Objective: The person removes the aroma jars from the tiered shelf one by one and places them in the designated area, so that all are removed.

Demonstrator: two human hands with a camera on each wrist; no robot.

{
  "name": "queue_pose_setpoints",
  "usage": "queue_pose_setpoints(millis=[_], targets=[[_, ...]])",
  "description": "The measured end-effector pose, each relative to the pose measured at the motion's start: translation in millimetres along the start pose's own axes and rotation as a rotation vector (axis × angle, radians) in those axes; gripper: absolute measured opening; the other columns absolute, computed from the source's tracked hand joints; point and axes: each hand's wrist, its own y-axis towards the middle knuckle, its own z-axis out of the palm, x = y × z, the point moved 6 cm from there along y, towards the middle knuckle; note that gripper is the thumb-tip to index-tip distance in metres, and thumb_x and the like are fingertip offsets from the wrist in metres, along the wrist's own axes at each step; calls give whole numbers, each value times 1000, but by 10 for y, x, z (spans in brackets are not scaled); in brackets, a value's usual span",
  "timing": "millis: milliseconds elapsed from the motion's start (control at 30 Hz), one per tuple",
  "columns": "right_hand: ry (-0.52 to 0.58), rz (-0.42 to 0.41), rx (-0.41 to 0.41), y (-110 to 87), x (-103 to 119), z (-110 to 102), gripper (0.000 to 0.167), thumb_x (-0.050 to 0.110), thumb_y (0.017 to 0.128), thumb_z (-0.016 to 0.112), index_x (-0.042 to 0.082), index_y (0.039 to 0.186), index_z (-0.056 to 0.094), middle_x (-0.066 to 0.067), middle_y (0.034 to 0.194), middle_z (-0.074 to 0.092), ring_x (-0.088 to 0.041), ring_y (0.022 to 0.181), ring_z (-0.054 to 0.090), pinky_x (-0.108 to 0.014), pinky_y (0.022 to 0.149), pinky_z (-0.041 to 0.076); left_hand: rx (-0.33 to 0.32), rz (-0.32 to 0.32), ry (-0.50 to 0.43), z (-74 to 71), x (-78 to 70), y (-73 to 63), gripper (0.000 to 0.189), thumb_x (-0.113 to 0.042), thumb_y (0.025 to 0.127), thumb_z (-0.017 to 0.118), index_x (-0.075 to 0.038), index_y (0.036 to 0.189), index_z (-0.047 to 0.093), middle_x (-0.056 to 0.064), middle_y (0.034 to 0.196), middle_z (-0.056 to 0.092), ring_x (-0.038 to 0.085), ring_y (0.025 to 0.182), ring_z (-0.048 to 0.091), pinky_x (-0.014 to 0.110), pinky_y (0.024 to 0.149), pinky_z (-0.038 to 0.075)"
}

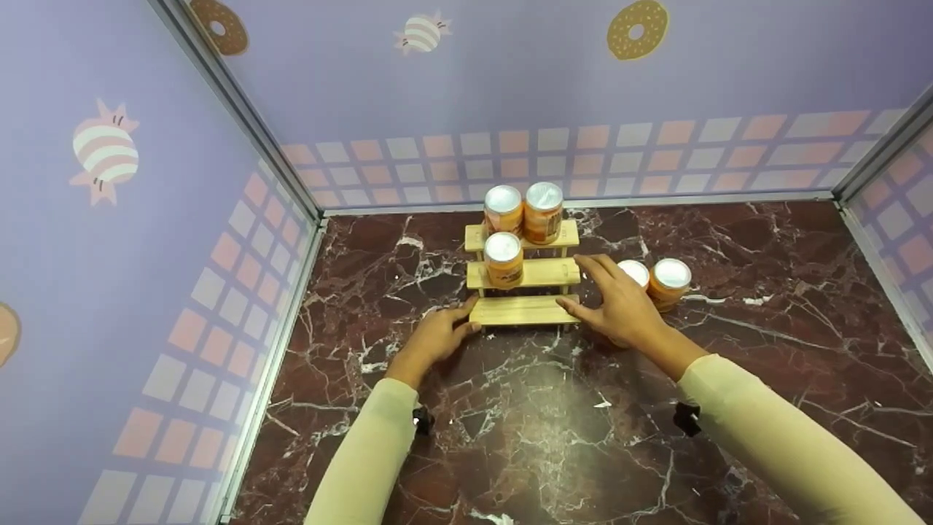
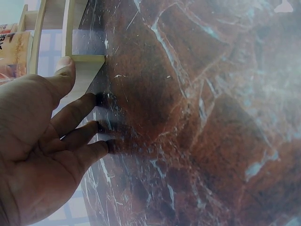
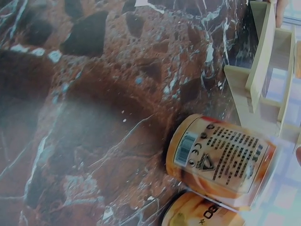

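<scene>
A three-tier wooden stand (image 1: 521,311) stands on the table between the two hands. My left hand (image 1: 437,334) is at its left end; in the left wrist view the thumb (image 2: 66,70) touches the stand and the other fingers are loosely bent. By the right end is my right hand (image 1: 619,302), fingers spread, thumb over the lowest tier's end, holding nothing. Two orange cans, a left one (image 1: 504,219) and a right one (image 1: 543,222), occupy the top tier. Another can (image 1: 504,270) sits at the left of the middle tier. The lowest tier is bare.
More orange cans stand right of the stand, one (image 1: 669,286) in full view and one (image 1: 634,272) partly behind the right hand. A printed label with a barcode shows on a can (image 3: 221,162) in the right wrist view. Purple patterned walls (image 1: 510,80) enclose the marbled table (image 1: 525,437).
</scene>
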Motion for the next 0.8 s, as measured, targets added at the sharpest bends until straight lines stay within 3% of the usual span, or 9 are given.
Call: queue_pose_setpoints(millis=[467, 800], targets=[[6, -31, 0, 120, 107, 100, 80, 48, 97, 85, 2, 156, 57, -19, 141, 67, -44, 120, 72, -59, 106, 62, -3, -28, 5, -21, -37, -31, 67, -60, 105, 67, -49, 166, 43, 10, 163, 60, 38, 149, 61, 53, 128, 47], [35, -67, -34, 237, 219, 159, 78, 45, 97, 86, 4, 156, 57, -19, 144, 66, -45, 118, 73, -63, 98, 63, -2, -24, 0, -25, -45, -26, 67, -57, 105, 68, -46, 166, 44, 15, 159, 62, 42, 146, 63, 56, 127, 49]])
